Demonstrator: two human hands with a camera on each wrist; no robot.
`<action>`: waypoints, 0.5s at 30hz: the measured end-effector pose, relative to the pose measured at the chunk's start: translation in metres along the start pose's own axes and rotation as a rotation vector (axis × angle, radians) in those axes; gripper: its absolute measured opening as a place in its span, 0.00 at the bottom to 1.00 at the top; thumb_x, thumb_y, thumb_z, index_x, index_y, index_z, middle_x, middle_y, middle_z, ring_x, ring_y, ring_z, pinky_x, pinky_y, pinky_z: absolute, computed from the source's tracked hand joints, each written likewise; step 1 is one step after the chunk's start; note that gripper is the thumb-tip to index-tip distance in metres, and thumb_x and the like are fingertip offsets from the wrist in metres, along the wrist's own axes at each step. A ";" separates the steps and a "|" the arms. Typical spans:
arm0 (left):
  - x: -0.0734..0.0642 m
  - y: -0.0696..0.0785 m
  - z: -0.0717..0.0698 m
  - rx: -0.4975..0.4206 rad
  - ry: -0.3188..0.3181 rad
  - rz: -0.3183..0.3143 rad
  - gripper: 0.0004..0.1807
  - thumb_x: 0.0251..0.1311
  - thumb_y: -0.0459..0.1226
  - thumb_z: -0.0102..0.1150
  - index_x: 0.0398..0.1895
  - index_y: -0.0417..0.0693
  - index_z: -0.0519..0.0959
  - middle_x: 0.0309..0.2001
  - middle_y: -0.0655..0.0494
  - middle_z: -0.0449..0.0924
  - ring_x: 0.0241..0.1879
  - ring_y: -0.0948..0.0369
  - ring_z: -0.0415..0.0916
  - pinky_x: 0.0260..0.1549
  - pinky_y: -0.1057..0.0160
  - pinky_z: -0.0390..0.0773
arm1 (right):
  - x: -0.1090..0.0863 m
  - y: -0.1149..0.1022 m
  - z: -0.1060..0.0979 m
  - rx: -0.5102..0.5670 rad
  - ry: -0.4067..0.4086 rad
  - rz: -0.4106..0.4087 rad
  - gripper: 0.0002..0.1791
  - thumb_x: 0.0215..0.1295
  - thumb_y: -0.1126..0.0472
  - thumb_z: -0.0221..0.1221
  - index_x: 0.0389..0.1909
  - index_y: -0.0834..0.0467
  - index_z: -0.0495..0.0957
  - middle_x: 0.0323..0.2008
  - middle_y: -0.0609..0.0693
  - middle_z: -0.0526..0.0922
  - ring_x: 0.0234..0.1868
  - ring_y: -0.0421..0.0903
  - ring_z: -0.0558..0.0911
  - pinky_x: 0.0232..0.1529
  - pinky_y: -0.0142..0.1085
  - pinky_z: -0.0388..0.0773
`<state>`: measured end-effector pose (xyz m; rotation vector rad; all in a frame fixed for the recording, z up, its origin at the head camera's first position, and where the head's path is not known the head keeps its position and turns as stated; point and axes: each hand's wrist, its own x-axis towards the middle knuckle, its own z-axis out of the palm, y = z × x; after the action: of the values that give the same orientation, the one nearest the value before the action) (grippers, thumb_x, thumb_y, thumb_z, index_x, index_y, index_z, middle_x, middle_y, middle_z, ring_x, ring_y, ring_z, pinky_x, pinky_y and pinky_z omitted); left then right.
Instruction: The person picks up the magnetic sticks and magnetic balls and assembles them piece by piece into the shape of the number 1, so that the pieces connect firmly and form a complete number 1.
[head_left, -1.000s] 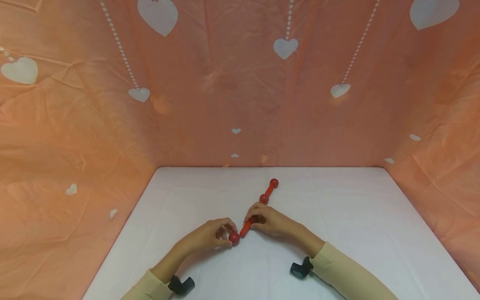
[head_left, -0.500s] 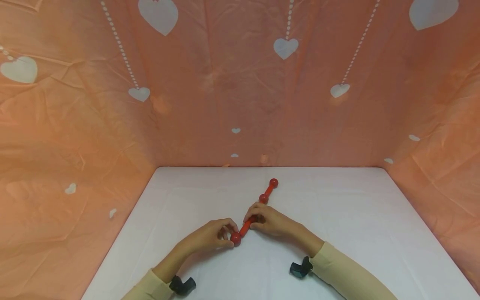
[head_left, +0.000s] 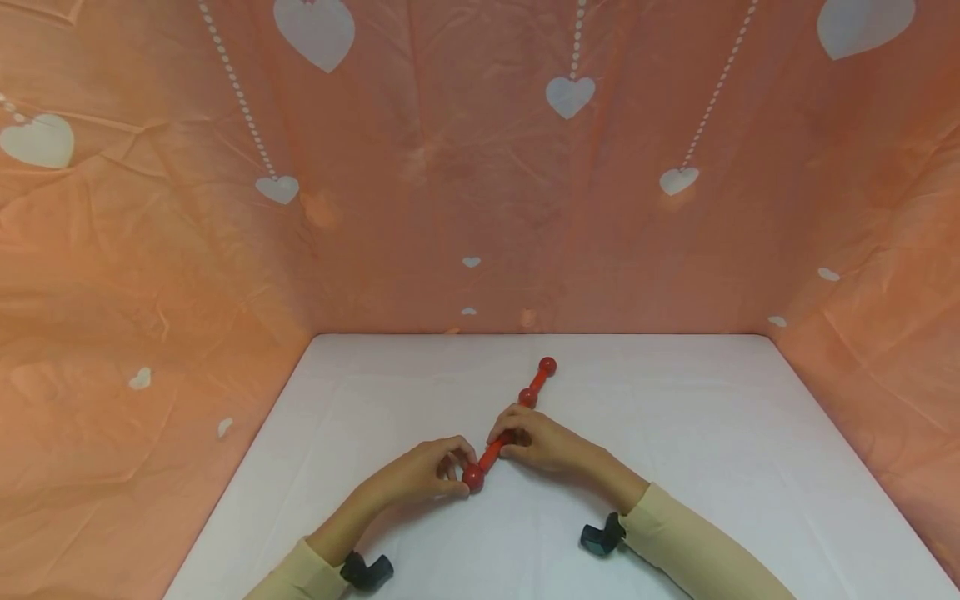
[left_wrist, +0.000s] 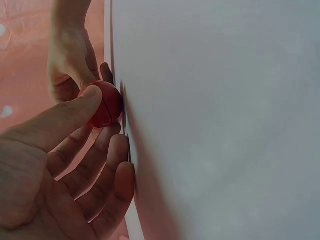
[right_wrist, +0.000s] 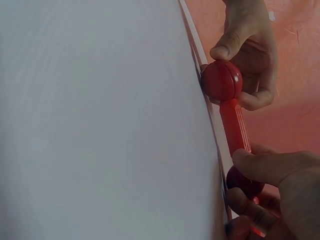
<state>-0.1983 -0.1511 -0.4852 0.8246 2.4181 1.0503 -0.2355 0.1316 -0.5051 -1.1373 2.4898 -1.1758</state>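
Observation:
A chain of red balls and short red rods lies slantwise on the white table. My left hand [head_left: 423, 473] pinches the red ball [head_left: 472, 477] at the near end between thumb and fingers; a seam line runs round this ball [left_wrist: 106, 105] in the left wrist view. That ball meets the end of a red rod [right_wrist: 233, 125]. Further up the chain, my right hand [head_left: 551, 440] grips a second ball [right_wrist: 245, 182], thumb on the rod's end beside it. Beyond the right hand, another ball [head_left: 528, 397], a rod [head_left: 538, 381] and the far-end ball [head_left: 548, 366] show.
The white table [head_left: 675, 417] reaches back to an orange cloth backdrop [head_left: 480, 208] printed with pale hearts, which also hangs at both sides. A dark wrist device [head_left: 366, 572] sits below the left sleeve, another device [head_left: 602, 536] by the right sleeve.
My left hand has moved slightly right with its ball, closing the small gap to the rod's end. The right hand and the far part of the chain have stayed put.

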 end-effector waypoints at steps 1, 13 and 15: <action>0.000 0.000 0.000 -0.001 0.000 -0.001 0.19 0.62 0.37 0.78 0.52 0.56 0.80 0.45 0.63 0.85 0.37 0.66 0.78 0.40 0.65 0.78 | 0.000 0.000 0.000 0.002 0.002 0.002 0.14 0.73 0.65 0.68 0.55 0.49 0.87 0.52 0.42 0.82 0.54 0.41 0.78 0.57 0.36 0.79; 0.000 0.003 0.000 -0.008 -0.005 -0.022 0.19 0.62 0.37 0.78 0.52 0.56 0.80 0.44 0.63 0.85 0.38 0.64 0.79 0.40 0.65 0.79 | -0.004 0.000 -0.003 0.000 0.036 0.029 0.17 0.73 0.65 0.68 0.60 0.50 0.84 0.55 0.43 0.81 0.52 0.42 0.79 0.56 0.36 0.80; 0.000 0.003 0.000 -0.007 -0.006 -0.019 0.19 0.62 0.37 0.78 0.52 0.56 0.80 0.44 0.63 0.85 0.38 0.64 0.79 0.41 0.65 0.79 | -0.005 0.000 -0.004 -0.011 0.057 0.052 0.19 0.72 0.64 0.69 0.62 0.51 0.83 0.56 0.43 0.80 0.49 0.42 0.78 0.53 0.35 0.80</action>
<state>-0.1974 -0.1498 -0.4828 0.8000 2.4109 1.0470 -0.2339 0.1372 -0.5034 -1.0491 2.5542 -1.1990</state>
